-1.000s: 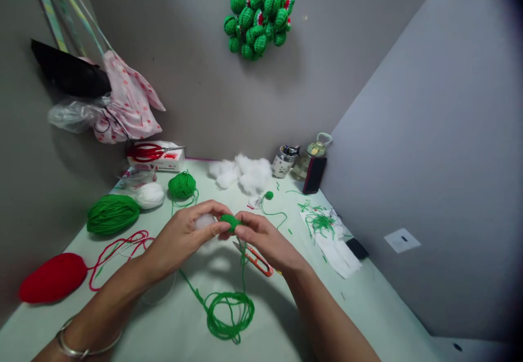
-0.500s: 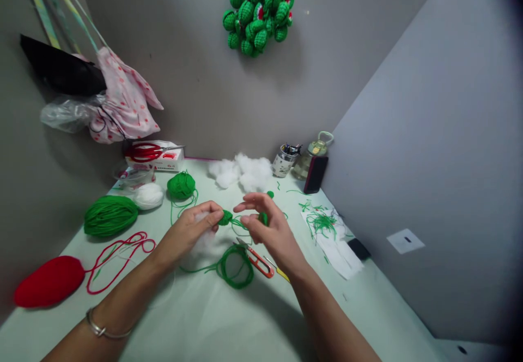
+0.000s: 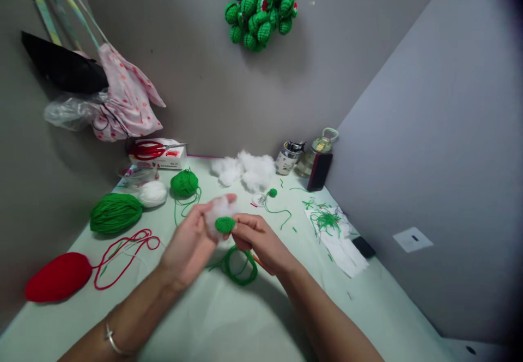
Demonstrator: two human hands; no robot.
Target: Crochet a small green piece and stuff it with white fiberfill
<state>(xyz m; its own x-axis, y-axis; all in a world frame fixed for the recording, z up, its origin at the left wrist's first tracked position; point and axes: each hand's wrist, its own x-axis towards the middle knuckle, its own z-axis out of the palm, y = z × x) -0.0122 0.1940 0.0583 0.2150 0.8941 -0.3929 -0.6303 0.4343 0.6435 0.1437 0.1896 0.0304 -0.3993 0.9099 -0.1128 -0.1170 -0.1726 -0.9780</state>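
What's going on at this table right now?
A person holds a small green crochet piece between both hands above the table. The left hand also grips a tuft of white stuffing; the right hand pinches the piece. A loop of green yarn lies underneath.

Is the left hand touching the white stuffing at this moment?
Touching. The head view shows the left hand with its fingertips closed around the white stuffing, no gap between them; the small green crochet piece sits against the tuft, by the right hand.

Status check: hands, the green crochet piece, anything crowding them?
Left hand grips white stuffing. Right hand pinches green crochet piece. Green yarn loop beneath.
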